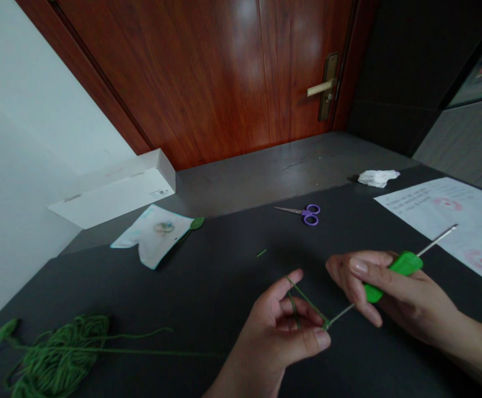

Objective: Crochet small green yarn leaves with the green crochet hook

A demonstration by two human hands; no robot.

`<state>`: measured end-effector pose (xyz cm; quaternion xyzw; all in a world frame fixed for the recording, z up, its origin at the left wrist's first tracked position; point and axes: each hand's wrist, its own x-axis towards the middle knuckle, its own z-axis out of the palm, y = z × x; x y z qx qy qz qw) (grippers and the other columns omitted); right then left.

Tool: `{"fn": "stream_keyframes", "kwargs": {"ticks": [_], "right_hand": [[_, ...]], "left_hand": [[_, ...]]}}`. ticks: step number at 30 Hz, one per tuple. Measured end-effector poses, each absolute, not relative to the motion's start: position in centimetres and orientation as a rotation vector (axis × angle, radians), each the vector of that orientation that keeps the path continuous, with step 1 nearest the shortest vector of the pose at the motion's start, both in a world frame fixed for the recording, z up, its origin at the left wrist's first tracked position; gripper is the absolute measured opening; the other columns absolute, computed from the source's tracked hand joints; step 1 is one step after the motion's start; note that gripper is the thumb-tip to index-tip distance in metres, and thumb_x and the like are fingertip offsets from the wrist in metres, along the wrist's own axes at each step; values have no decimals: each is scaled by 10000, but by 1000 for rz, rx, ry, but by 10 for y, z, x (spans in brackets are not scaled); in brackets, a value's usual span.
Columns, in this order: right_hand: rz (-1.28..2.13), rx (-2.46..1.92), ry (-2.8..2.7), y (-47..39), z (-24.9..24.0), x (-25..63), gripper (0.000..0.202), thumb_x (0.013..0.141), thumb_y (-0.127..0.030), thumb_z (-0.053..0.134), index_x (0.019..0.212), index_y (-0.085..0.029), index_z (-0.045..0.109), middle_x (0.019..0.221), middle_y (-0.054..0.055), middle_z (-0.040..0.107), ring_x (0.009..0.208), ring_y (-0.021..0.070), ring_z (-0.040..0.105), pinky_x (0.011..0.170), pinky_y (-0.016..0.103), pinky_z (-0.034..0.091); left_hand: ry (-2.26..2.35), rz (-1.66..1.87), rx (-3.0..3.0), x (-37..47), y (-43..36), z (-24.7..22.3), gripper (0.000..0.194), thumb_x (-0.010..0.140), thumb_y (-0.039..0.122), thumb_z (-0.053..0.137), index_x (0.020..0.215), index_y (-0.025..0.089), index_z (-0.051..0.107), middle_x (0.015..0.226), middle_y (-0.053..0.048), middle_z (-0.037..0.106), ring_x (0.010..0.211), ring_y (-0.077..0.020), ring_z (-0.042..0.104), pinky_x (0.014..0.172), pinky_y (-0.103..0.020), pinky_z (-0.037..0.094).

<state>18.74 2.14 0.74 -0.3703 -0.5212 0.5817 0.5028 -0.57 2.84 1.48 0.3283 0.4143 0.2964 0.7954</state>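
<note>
My left hand (pixel 286 326) is at the lower middle, with green yarn (pixel 307 298) looped over its raised index finger and pinched near the thumb tip. My right hand (pixel 390 287) is closed around the green handle of a crochet hook (pixel 405 263). The hook's thin metal shaft runs down-left to the small yarn loop at my left thumb, and its other metal end points up-right. A tangled bundle of green yarn (pixel 61 356) lies at the lower left, and a strand runs from it towards my left wrist.
Purple-handled scissors (pixel 310 214) lie beyond my hands. A white pouch (pixel 162 235) with a green leaf-shaped piece (pixel 197 223) is at the left, near a long white box (pixel 129 190). Printed paper (pixel 452 221) and crumpled tissue (pixel 377 177) are at the right.
</note>
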Motion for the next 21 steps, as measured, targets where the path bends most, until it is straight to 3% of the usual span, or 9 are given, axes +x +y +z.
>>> {"fn": "stream_keyframes", "kwargs": {"ticks": [16,21], "right_hand": [[1370,-919,-1301,20,10,187,445,945,-370,443,574,-193,613,474,5,527,576,170,492,592,322,339],[1475,-897,-1178,22,8,184,421,953,-340,438,600,-188,611,449,-15,505,504,145,445,560,306,331]], "left_hand": [[906,625,715,-6,28,14,890,565,87,805,1355,74,396,758,-15,641,682,-115,550,635,-255,380],[881,617,700,-7,29,14,889,572,79,806,1356,74,387,745,-8,642,659,-102,547,601,-240,372]]}}
